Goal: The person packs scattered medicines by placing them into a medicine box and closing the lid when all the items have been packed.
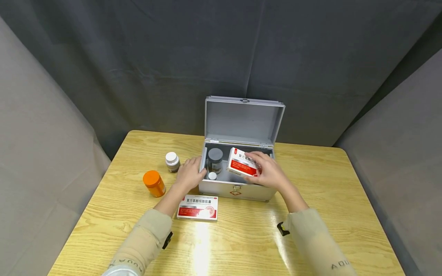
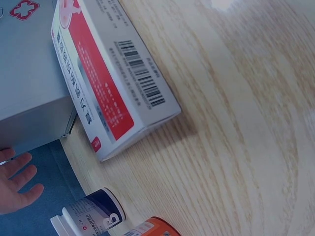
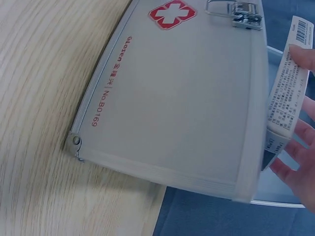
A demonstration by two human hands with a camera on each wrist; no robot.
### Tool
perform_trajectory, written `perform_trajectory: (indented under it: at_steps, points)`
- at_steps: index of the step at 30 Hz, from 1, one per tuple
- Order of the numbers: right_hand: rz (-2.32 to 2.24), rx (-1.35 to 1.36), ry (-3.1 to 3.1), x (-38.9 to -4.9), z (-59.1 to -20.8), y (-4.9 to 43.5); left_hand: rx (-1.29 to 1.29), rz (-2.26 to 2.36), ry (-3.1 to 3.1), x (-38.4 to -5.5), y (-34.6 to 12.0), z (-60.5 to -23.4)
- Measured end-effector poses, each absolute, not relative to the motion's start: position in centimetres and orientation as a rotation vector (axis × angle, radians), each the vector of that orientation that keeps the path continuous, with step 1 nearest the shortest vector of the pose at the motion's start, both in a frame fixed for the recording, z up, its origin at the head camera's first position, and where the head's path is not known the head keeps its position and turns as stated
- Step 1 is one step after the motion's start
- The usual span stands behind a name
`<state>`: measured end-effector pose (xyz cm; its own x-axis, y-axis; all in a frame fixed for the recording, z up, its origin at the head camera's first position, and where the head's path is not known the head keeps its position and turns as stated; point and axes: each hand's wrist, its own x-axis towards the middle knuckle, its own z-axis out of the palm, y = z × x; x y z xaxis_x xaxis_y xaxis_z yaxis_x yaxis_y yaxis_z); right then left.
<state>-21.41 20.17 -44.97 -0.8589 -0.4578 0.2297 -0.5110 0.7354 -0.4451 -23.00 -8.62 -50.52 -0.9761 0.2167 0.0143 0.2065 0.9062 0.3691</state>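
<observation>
My right hand (image 1: 264, 168) holds a white and red medicine box (image 1: 238, 163) tilted over the inside of a silver first-aid case (image 1: 221, 188), thumb on one side and fingers on the other. In the right wrist view, that medicine box (image 3: 288, 83) shows a printed side and a barcode. The case's lid (image 1: 243, 120) stands up at the back. My left hand (image 1: 189, 174) rests at the case's left rim, its fingers extended. Inside the case, a dark-lidded jar (image 1: 215, 159) and a small white-capped bottle (image 1: 212, 176) stand on the left.
A second white and red medicine box (image 1: 198, 212) lies on the wooden table (image 1: 241, 237) in front of the case, near my left forearm. An orange bottle (image 1: 154, 183) and a white-capped bottle (image 1: 172, 161) stand to the left. Dark cloth (image 1: 165, 69) hangs behind the table.
</observation>
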Motion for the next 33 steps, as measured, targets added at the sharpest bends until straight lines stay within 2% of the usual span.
perform_trajectory:
  at_steps: [33]
  points:
    - [0.497,0.815,-3.099,-25.5,-48.0,20.1,0.339,0.606,3.047,-22.9,-8.6,-50.3]
